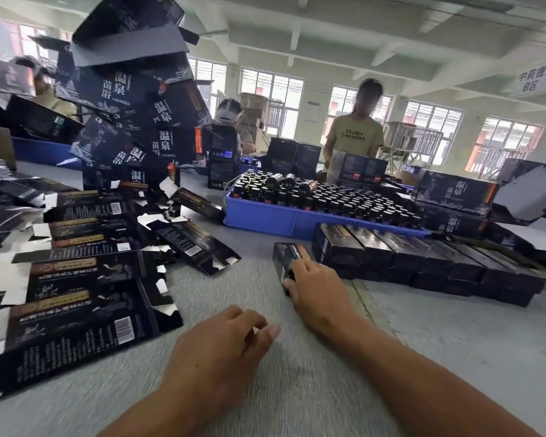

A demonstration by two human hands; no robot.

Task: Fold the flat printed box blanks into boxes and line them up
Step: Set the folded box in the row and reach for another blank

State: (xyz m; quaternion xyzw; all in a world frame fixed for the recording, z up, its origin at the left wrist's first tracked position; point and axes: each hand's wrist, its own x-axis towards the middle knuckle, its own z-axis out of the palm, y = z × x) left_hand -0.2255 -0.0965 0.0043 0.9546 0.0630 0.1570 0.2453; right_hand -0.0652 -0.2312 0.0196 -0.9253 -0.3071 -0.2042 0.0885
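Note:
My right hand [317, 293] grips the near end of a folded black printed box [289, 255] that lies on the grey table, just left of a row of several folded black boxes [423, 257]. The held box sits a small gap apart from that row. My left hand [224, 345] hovers low over the table in front of me, fingers loosely curled, holding nothing. Flat black box blanks [76, 298] with white print and silver flaps lie spread in overlapping layers across the left of the table.
A blue tray [265, 217] full of dark bottles stands behind the row. A tall leaning pile of large dark cartons [139, 99] rises at the left. More cartons [454, 192] are stacked at the right. A person in a yellow shirt [355, 134] stands across the table.

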